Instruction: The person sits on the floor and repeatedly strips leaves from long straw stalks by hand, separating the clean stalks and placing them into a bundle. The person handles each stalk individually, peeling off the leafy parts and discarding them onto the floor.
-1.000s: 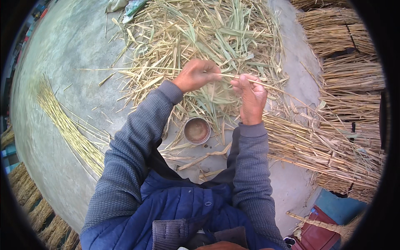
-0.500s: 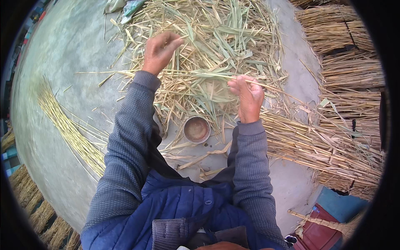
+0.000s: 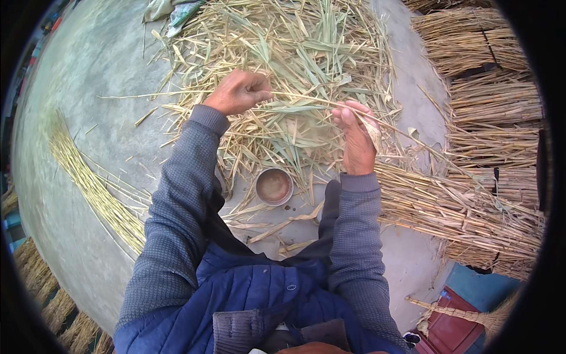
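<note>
A long, thin dry reed stalk [image 3: 302,97] runs slantwise across the front of me, its thin tip out to the left. My left hand [image 3: 239,92] pinches it between thumb and fingers. Farther along, my right hand [image 3: 357,137] has its fingers curled round the same stalk, and a pale dry leaf sheath [image 3: 372,131] hangs by its palm. Beneath both hands spreads a heap of stripped leaves [image 3: 283,56], partly green and partly straw-coloured.
A small metal bowl [image 3: 275,186] stands between my feet. To the right lies a loose bundle of unstripped stalks [image 3: 454,206], with tied bundles [image 3: 495,103] stacked beyond. Clean yellowish stalks [image 3: 94,186] lie on the concrete floor [image 3: 88,76] at left. A red object [image 3: 451,324] sits lower right.
My left hand has come down and to the right, and now grips the stalk. My right hand has turned slightly, and a leaf sheath now shows at its palm.
</note>
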`<state>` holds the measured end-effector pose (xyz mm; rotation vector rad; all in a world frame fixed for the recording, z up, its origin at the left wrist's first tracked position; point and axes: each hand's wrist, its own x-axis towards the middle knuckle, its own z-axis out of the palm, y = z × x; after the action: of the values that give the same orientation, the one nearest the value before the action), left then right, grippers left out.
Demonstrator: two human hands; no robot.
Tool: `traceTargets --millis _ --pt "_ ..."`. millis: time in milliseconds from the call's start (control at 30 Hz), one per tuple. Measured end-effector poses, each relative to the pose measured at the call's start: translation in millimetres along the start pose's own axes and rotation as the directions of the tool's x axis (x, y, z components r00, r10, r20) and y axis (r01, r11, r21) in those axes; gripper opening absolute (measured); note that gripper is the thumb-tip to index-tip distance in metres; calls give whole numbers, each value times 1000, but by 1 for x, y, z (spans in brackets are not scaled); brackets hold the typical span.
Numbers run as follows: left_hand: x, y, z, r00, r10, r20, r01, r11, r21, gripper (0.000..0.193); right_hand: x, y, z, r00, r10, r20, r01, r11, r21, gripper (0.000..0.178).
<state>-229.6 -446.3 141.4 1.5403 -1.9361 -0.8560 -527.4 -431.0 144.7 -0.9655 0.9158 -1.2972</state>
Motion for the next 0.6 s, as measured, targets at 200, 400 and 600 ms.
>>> traceTargets --millis 200,400,600 --pt "-3 11 -9 998 -48 44 50 998 -46 22 -3 -3 -2 992 -126 11 126 990 -69 28" --pt "9 48 63 885 408 -225 -390 913 120 16 -8 10 13 998 -57 -2 56 995 -82 26" --pt "11 51 56 839 256 -481 -330 941 -74 9 -4 19 9 993 65 -95 -75 991 -107 28"
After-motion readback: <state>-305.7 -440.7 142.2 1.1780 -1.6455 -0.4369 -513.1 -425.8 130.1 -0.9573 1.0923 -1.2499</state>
